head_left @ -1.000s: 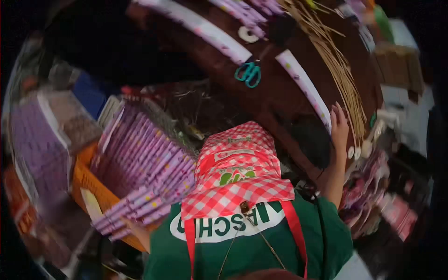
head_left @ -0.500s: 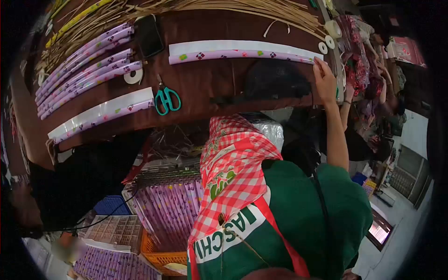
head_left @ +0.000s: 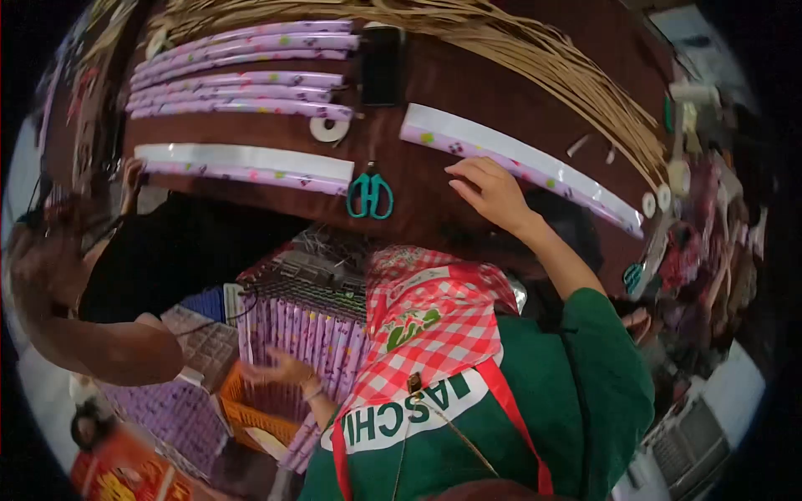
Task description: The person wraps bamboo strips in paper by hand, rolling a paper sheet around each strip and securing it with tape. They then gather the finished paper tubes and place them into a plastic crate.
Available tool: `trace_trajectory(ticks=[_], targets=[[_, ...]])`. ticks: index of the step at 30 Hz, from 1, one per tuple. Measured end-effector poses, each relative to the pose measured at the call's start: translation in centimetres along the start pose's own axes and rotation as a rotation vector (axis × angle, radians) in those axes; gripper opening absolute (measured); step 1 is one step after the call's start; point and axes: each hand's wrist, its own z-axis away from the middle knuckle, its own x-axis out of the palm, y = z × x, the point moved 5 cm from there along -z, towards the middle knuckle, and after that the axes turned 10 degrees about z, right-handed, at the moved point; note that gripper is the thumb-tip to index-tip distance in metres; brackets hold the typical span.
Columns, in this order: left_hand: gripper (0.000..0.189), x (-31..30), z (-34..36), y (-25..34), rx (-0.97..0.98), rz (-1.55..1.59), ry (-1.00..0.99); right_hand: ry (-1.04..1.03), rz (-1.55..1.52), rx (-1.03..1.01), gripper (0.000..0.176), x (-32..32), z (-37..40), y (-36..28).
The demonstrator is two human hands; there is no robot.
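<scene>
My right hand (head_left: pixel 493 196) hovers at the lower edge of a purple patterned roll (head_left: pixel 510 167) with a white strip along its top. Its fingers and thumb are apart, with nothing between them. Down by my side, my left hand (head_left: pixel 284 371) reaches over an orange basket (head_left: pixel 242 413), fingers spread and slightly blurred. Upright purple patterned rolls (head_left: pixel 313 334) stand packed beside that hand. Teal-handled scissors (head_left: pixel 370 196) lie on the brown table, left of my right hand.
At left, another person's hand (head_left: pixel 132 177) touches the end of a second white-edged roll (head_left: pixel 251 165). Several finished-looking purple rolls (head_left: pixel 242 79), a tape roll (head_left: pixel 329 129) and a dark phone (head_left: pixel 382 67) lie farther back. Long tan strips (head_left: pixel 535 58) run along the far side.
My right hand has left the roll's right end and moved left toward its middle. My left hand has come into view over the basket. The view has turned.
</scene>
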Motion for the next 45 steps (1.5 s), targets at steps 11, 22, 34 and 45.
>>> trace_trajectory(ticks=[11,22,34,45], targets=[[0.032,25.8,-9.6,19.1,-0.711,1.197,-0.315,-0.219,-0.142,0.109,0.026,8.7,-16.1,-1.1],[0.039,38.9,-12.4,15.8,-1.122,1.277,-0.383,-0.087,0.103,0.119,0.04,13.1,-18.8,-2.5],[0.031,38.6,-13.9,15.0,-1.345,1.498,-0.328,-0.208,0.053,0.021,0.034,12.3,-20.1,-5.2],[0.027,37.9,-14.4,15.0,-1.382,1.533,-0.319,-0.017,0.429,-0.176,0.032,15.9,-25.4,-5.7]])
